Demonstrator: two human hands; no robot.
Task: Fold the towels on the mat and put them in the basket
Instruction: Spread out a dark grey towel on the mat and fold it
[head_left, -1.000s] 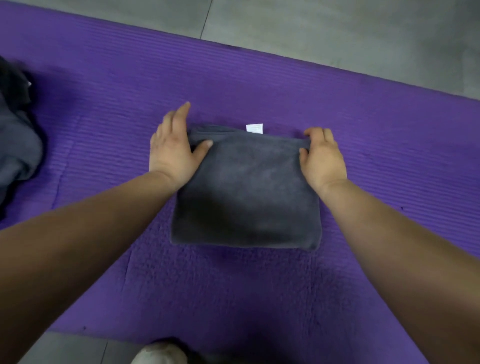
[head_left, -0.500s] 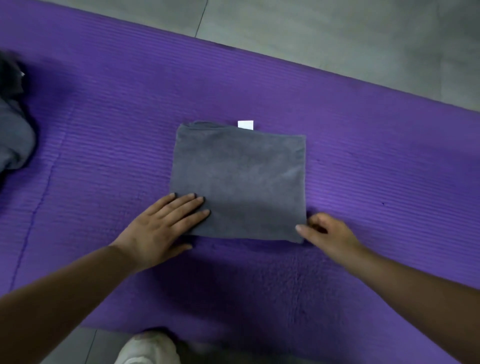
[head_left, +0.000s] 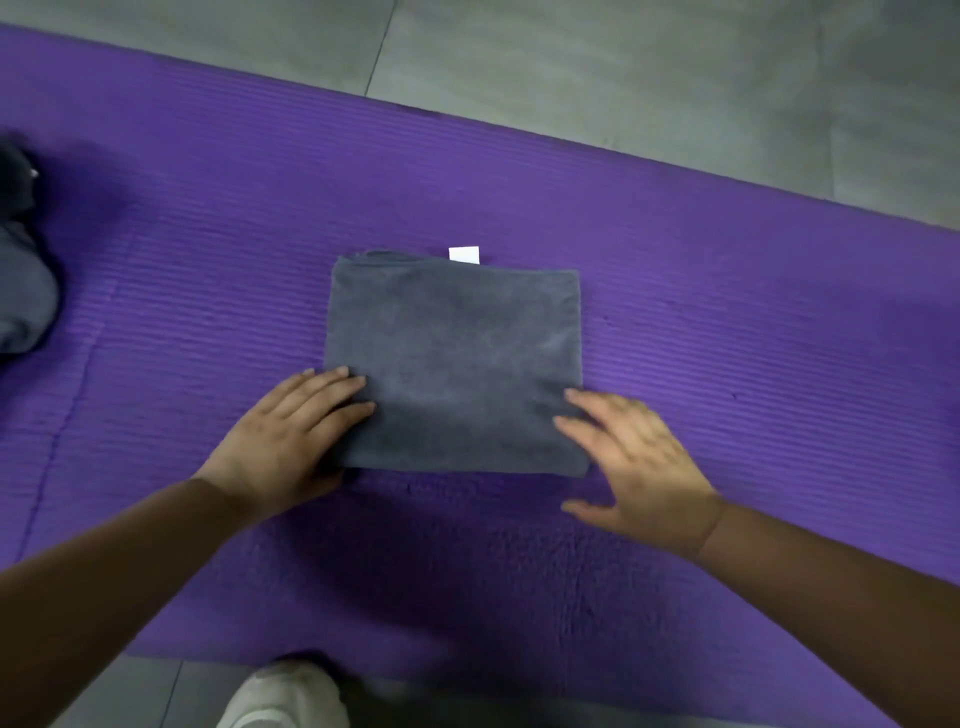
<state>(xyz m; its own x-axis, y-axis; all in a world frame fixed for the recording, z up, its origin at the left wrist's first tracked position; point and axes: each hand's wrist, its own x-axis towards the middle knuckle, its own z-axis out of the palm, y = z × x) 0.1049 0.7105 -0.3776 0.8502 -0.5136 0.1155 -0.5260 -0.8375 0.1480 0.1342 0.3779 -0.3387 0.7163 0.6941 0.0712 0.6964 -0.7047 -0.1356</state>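
Note:
A grey towel (head_left: 457, 358), folded into a rectangle with a white tag at its far edge, lies flat in the middle of the purple mat (head_left: 727, 338). My left hand (head_left: 291, 441) rests flat with straight fingers on the towel's near left corner. My right hand (head_left: 634, 462) lies with spread, straight fingers on the near right corner. No basket is in view.
A heap of dark grey towels (head_left: 21, 280) sits at the mat's left edge. Grey tiled floor (head_left: 623, 67) runs beyond the mat. A white shoe (head_left: 285, 696) shows at the bottom, just off the mat's near edge.
Both hands came from the towel's far corners back to its near corners. Since half a second ago the right hand moved onto the corner and spread flat.

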